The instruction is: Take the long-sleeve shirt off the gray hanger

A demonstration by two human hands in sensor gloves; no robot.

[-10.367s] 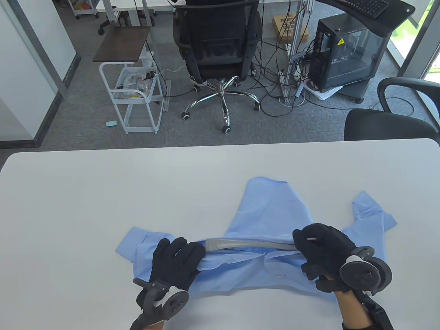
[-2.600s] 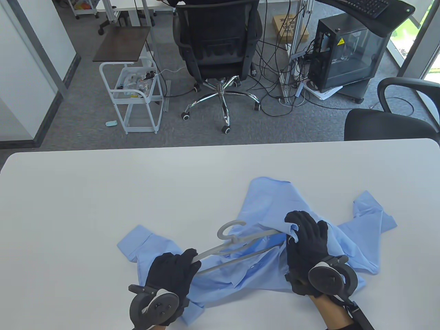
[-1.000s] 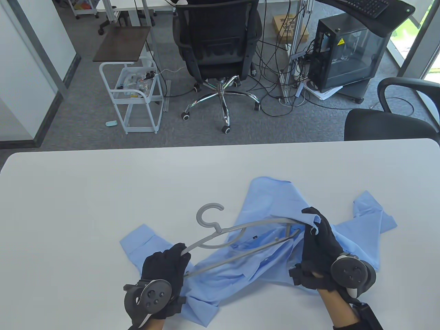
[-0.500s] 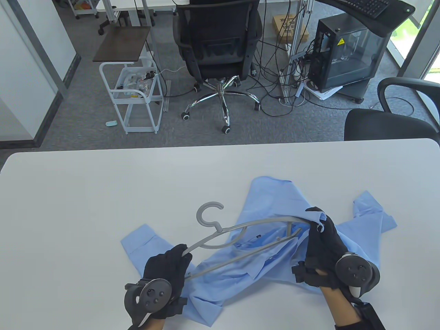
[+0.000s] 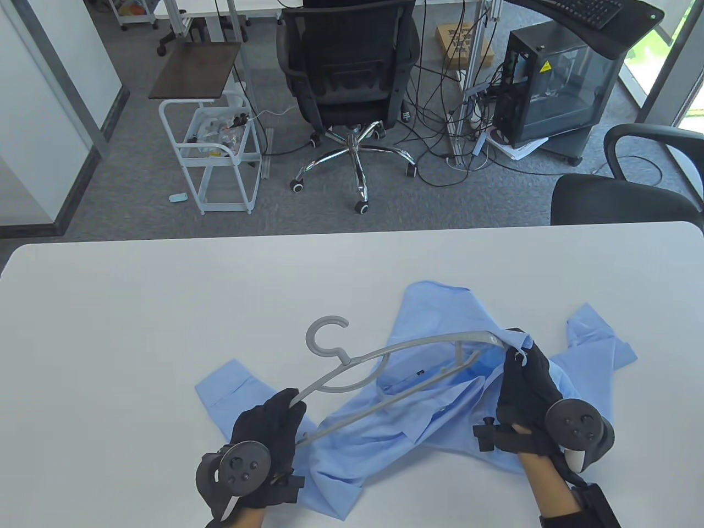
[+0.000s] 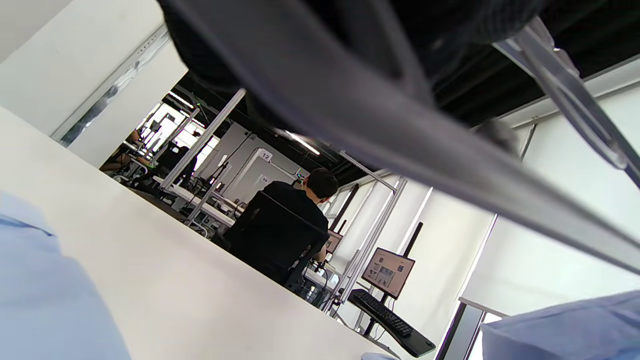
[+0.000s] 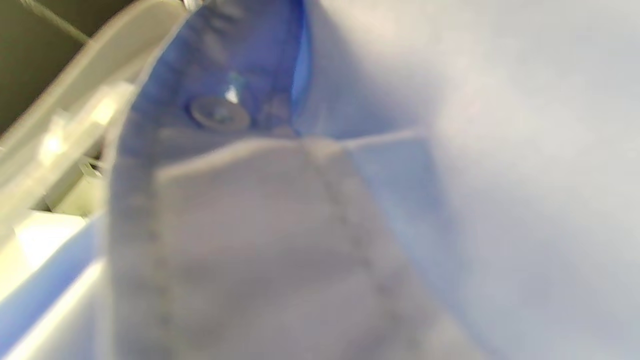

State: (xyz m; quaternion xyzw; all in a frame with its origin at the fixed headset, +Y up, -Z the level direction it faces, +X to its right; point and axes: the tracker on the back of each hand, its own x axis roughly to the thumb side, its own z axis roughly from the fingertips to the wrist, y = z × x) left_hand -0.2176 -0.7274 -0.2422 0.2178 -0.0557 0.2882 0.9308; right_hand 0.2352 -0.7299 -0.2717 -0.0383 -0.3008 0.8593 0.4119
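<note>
Nearest the viewer, the left hand (image 5: 268, 426) closes around the near-left end of the gray hanger (image 5: 385, 368), where its shoulder arm and lower bar meet; the left wrist view shows the same two gray members (image 6: 450, 165) running out from under the dark glove. The right hand (image 5: 525, 385) pinches a fold of the long-sleeve shirt (image 5: 440, 407) at the hanger's far-right tip, its fingers curled on the cloth; the right wrist view, blurred, shows only blue fabric with a button (image 7: 220, 112) and a pale gray edge of the hanger (image 7: 75, 120) at its left. The hanger's long axis runs diagonally, from the left hand up and rightward to the right hand, with its hook (image 5: 324, 336) pointing away from the viewer over the bare white table (image 5: 165, 308). Most of the frame appears already clear of the cloth; whether the right tip is free of the shirt cannot be told. The coming move likely turns on this: the shirt lies to the right of and beneath the hanger, so the left hand draws the hanger leftward along its own axis while the right hand keeps the cloth back. Count: one hanger, one shirt, two hands. Beyond the table stand two office chairs (image 5: 346, 71), a white cart (image 5: 212, 159) and a computer case (image 5: 555, 82).
</note>
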